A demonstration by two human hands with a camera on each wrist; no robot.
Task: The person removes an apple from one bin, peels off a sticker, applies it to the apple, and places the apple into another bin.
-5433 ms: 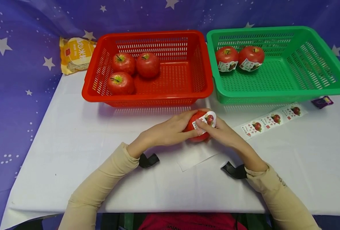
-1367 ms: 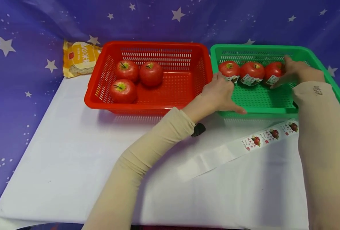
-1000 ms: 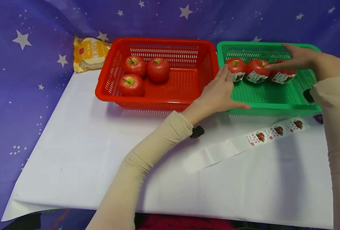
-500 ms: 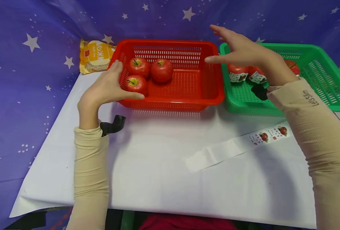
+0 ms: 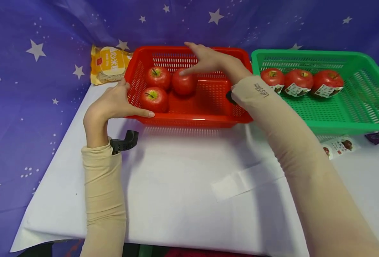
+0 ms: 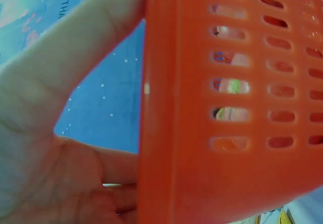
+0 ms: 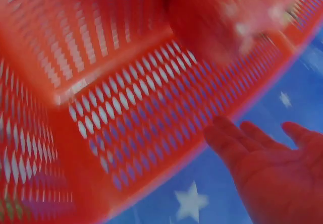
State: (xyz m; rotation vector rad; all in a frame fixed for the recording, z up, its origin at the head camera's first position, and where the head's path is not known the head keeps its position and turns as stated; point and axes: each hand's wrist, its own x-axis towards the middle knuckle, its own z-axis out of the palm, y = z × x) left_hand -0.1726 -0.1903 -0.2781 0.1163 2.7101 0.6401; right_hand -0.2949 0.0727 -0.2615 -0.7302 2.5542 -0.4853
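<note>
Two baskets stand side by side along the far edge of the tabletop (image 5: 176, 200): the red basket (image 5: 189, 117) left, the green basket (image 5: 353, 126) right. Three plain apples sit bunched in the left half of the red basket: one apple by the far left corner (image 5: 158, 77), one by the near left corner (image 5: 154, 100), one just right of both (image 5: 185, 86). The left hand (image 5: 110, 101) is at the red basket's near left corner, thumb spread wide from the fingers, thumb tip by the near rim; left wrist view hides the fingertips behind the rim, so firmness of contact cannot be told. The right hand (image 5: 210, 61) is over the red basket's far side, fingers apart and holding nothing, thumb in front of the rightmost plain apple; right wrist view, blurred, shows a gap between fingertips and fruit. Three labelled apples (image 5: 298, 82) line the green basket's left half in a row, stickers facing the near edge. A label strip (image 5: 340, 146) runs from mid-tabletop toward the green basket's near side, partly under the right forearm. Purple packet (image 5: 378, 137) near its printed end. Yellow bag (image 5: 110, 66) at the tabletop's far left corner, just beside the red basket.
</note>
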